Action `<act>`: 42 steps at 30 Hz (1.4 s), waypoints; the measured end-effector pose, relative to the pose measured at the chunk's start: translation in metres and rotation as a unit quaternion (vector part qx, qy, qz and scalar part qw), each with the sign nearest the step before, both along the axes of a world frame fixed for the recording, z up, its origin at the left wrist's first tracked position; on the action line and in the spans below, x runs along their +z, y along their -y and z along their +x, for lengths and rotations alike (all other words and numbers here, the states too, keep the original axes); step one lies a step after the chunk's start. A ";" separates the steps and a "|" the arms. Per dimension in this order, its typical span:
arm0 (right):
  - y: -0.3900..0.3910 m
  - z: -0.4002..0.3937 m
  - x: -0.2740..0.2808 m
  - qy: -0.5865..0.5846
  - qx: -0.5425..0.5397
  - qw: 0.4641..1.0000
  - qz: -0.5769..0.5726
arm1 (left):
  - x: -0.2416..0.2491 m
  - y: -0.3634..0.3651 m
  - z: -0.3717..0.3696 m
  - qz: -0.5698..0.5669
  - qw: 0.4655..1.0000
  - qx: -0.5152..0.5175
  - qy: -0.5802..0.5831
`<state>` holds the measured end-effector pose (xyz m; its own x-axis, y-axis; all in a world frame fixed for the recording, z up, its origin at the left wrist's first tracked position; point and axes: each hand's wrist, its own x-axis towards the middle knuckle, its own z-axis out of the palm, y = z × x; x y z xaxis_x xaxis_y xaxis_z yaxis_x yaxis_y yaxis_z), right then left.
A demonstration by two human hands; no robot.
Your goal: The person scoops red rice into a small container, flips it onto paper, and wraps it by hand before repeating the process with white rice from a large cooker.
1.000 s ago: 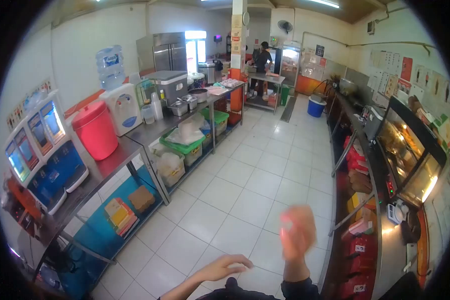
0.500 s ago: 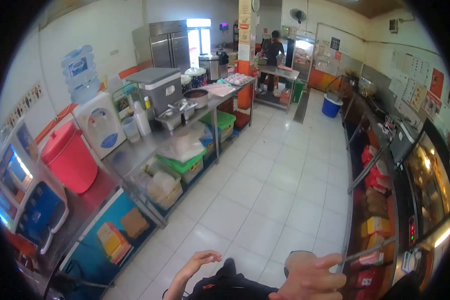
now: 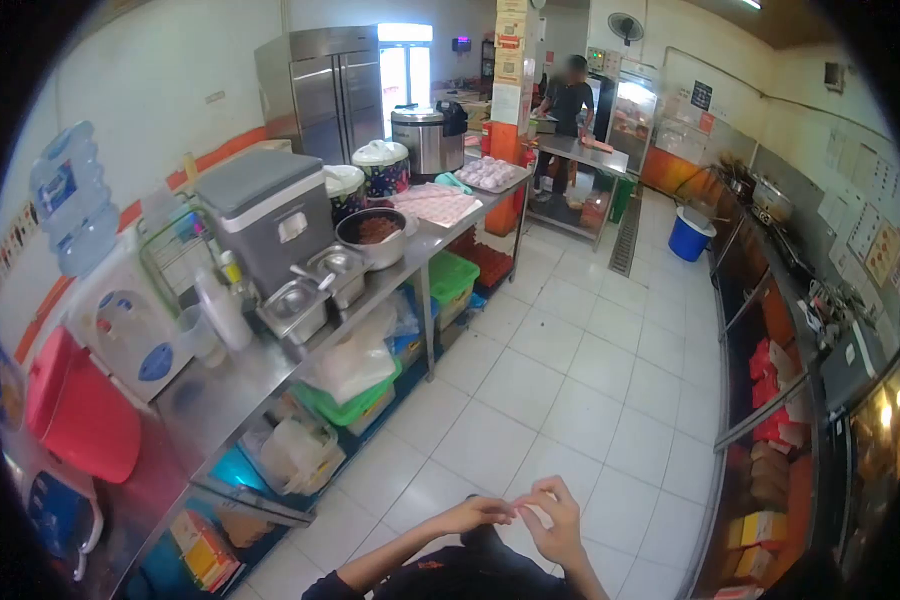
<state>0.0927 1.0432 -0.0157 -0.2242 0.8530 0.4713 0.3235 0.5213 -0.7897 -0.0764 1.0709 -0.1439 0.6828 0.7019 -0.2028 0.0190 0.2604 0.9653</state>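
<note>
My left hand (image 3: pixel 482 513) and my right hand (image 3: pixel 553 515) meet at the fingertips in front of my body, above the white tiled floor (image 3: pixel 510 400). The fingers of both are pinched together, and whatever lies between them is too small to make out. Neither hand touches the steel counter (image 3: pixel 195 405) to the left. On that counter stand a pot with brown food (image 3: pixel 378 230), two steel containers (image 3: pixel 300 312), a grey cooler box (image 3: pixel 270 205) and a tray of pale wrapped pieces (image 3: pixel 490 173).
Another person (image 3: pixel 570 105) stands at a far steel table (image 3: pixel 585 150). A blue bucket (image 3: pixel 690 238) is on the floor near the right counter. A red bin (image 3: pixel 80 410) and water dispenser (image 3: pixel 130 325) stand left. Shelves with red and yellow boxes (image 3: pixel 755 530) line the right.
My hands have come together from wide apart, and their spread fingers have closed. The view has moved forward along the aisle, so the left counter appears closer.
</note>
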 end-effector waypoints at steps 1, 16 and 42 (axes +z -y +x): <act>-0.037 -0.002 0.012 0.006 0.001 1.000 -0.001 | -0.010 -0.027 -0.001 -0.001 1.000 0.001 0.006; -0.494 -0.142 0.177 -0.065 0.363 0.795 0.483 | -0.052 -0.415 -0.149 -0.004 0.983 0.184 -0.003; -1.296 -0.342 -0.212 0.166 0.183 0.949 -0.195 | -0.092 -0.995 -0.233 0.221 0.641 0.463 -0.570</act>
